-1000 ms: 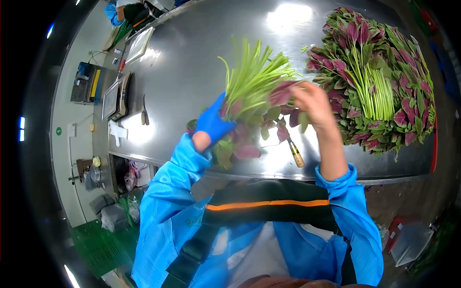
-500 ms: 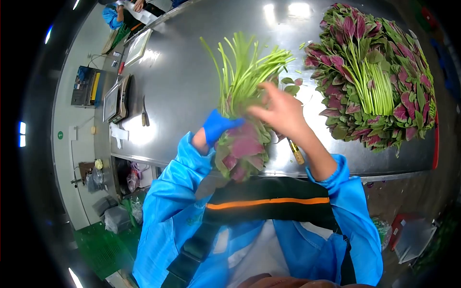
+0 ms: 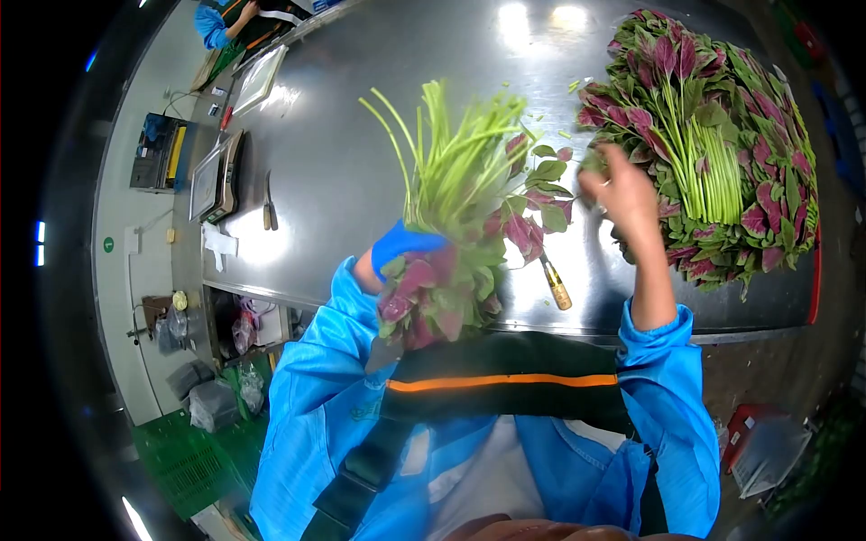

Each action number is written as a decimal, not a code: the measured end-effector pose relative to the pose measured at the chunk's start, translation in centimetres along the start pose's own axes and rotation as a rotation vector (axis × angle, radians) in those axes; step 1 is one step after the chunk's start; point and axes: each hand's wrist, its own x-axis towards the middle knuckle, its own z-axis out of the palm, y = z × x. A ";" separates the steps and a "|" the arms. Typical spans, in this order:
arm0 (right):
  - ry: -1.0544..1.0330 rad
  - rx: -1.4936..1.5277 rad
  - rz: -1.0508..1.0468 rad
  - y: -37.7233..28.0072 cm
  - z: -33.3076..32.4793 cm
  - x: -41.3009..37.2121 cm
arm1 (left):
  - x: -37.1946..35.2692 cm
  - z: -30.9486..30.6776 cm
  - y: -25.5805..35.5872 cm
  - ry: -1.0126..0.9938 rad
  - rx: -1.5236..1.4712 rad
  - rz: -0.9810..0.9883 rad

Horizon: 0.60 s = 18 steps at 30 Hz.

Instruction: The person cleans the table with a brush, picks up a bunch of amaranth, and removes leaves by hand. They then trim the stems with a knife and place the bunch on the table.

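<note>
My left hand [image 3: 402, 243], in a blue glove, grips a bunch of red-and-green leafy stalks [image 3: 456, 198] around its middle, pale green stems pointing up and away, purple leaves hanging toward me. My bare right hand [image 3: 622, 191] is raised to the right of the bunch, fingers closed, at the near edge of a large pile of the same leafy greens [image 3: 713, 135] on the steel table [image 3: 352, 144]. Whether it pinches a leaf I cannot tell. A knife with a wooden handle [image 3: 555, 285] lies on the table below the bunch.
A scale [image 3: 215, 178] and a second knife [image 3: 268, 209] sit at the table's left side, with a tray [image 3: 260, 79] farther back. Another person in blue [image 3: 221, 20] works at the far left corner. Green crates [image 3: 185, 455] and bags stand on the floor left.
My right hand left the bunch and moved right toward the big pile. The bunch in my left hand tilted, its stems more upright and leaves nearer my body.
</note>
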 end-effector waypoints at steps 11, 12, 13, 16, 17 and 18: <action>-0.696 1.601 0.018 0.2 10.8 1.9 | 4.1 -1.0 -0.5 -0.068 0.540 -0.064; -0.684 1.652 -0.017 0.8 11.8 2.4 | 4.8 -0.9 -0.9 -0.054 0.674 -0.052; -0.617 1.700 0.007 -1.0 10.3 1.9 | 5.1 -0.5 -1.0 -0.034 0.814 -0.034; -0.587 1.616 -0.020 -3.5 7.8 1.8 | 5.5 1.0 -1.6 0.105 1.331 0.007; -0.606 1.552 -0.042 -3.7 7.6 2.0 | 5.3 1.5 -1.8 0.166 1.506 0.002; -0.488 1.486 -0.085 -4.0 7.6 2.3 | 4.7 2.8 -1.9 0.197 1.467 0.082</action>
